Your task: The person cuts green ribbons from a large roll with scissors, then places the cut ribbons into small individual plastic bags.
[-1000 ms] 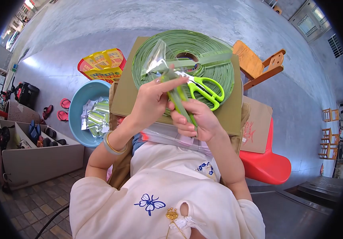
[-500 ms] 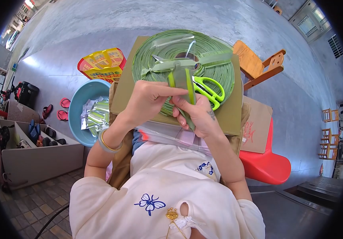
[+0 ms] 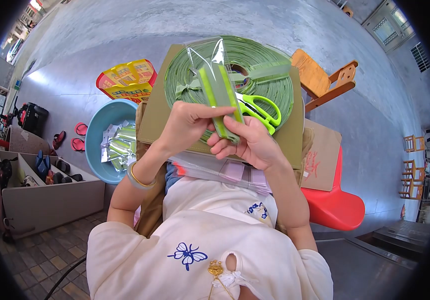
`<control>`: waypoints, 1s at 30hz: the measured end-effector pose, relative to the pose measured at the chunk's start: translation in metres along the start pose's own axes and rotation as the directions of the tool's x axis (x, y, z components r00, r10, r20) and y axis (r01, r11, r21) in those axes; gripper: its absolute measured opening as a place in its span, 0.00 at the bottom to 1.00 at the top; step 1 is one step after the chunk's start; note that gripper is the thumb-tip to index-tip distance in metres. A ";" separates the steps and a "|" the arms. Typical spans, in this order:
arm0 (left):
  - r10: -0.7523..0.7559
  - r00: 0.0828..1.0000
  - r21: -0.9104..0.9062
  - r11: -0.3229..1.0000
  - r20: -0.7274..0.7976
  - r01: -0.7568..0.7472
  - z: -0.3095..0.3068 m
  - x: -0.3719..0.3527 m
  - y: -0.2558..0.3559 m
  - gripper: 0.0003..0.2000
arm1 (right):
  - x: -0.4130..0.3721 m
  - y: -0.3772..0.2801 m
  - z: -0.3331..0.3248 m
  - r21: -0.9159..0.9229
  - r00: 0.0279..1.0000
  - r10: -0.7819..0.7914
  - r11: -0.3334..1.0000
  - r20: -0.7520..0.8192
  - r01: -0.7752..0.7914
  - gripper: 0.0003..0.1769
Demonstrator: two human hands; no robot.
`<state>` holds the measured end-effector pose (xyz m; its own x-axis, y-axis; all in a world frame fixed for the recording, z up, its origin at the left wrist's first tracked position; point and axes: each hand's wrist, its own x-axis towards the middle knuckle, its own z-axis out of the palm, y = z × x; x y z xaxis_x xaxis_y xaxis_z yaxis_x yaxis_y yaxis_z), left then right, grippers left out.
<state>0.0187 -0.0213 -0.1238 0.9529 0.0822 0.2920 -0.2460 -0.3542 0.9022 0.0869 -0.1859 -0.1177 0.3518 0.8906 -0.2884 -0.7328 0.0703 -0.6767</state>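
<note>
In the head view, both hands meet in the middle and are closed on one green strip pack [image 3: 219, 95]. The left hand [image 3: 190, 122] pinches its side and the right hand [image 3: 252, 145] cups it from below, so the clear bag stands up flat. Behind it, at 12 o'clock, lies the big green roll [image 3: 275, 85]. The scissors [image 3: 262, 112] rest on the roll at 1 o'clock, close to the right hand. A blue bowl [image 3: 100, 122] at 9 o'clock holds more packs.

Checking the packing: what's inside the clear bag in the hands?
The clear bag holds a green strip with brighter edges. Its lower end is hidden by the left hand and right hand.
</note>
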 end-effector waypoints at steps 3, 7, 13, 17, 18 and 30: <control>0.102 0.994 0.093 0.991 -0.046 -0.098 -0.003 0.007 -0.007 0.24 | 0.001 0.001 -0.004 0.019 0.998 -0.034 0.999 -0.054 0.036 0.19; -0.146 0.989 0.112 0.983 0.016 0.144 0.001 0.002 -0.003 0.21 | 0.007 0.011 -0.011 -0.157 0.967 -0.177 0.976 -0.184 0.149 0.20; -0.241 0.970 -0.382 0.898 -0.010 0.219 0.010 0.002 -0.032 0.18 | 0.000 0.024 0.008 -0.766 0.718 -0.682 0.534 -0.139 0.359 0.16; -0.264 0.964 -0.502 0.829 0.035 0.246 0.011 -0.001 -0.033 0.19 | 0.001 0.028 -0.006 -0.956 0.586 -0.755 -0.240 0.295 0.171 0.15; -0.273 0.961 -0.535 0.806 0.045 0.254 0.012 -0.002 -0.031 0.19 | 0.003 0.027 -0.007 -0.928 0.575 -0.735 -0.346 0.358 0.137 0.15; -0.232 0.972 -0.338 0.918 -0.031 0.209 0.031 -0.013 -0.033 0.32 | 0.041 0.028 -0.021 -0.853 0.617 -0.650 -0.518 0.444 0.067 0.23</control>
<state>0.0196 -0.0395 -0.1674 0.9781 0.1906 0.0841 -0.0870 0.0069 0.9962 0.0937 -0.1568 -0.1627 0.4350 0.7028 0.5628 0.9000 -0.3596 -0.2465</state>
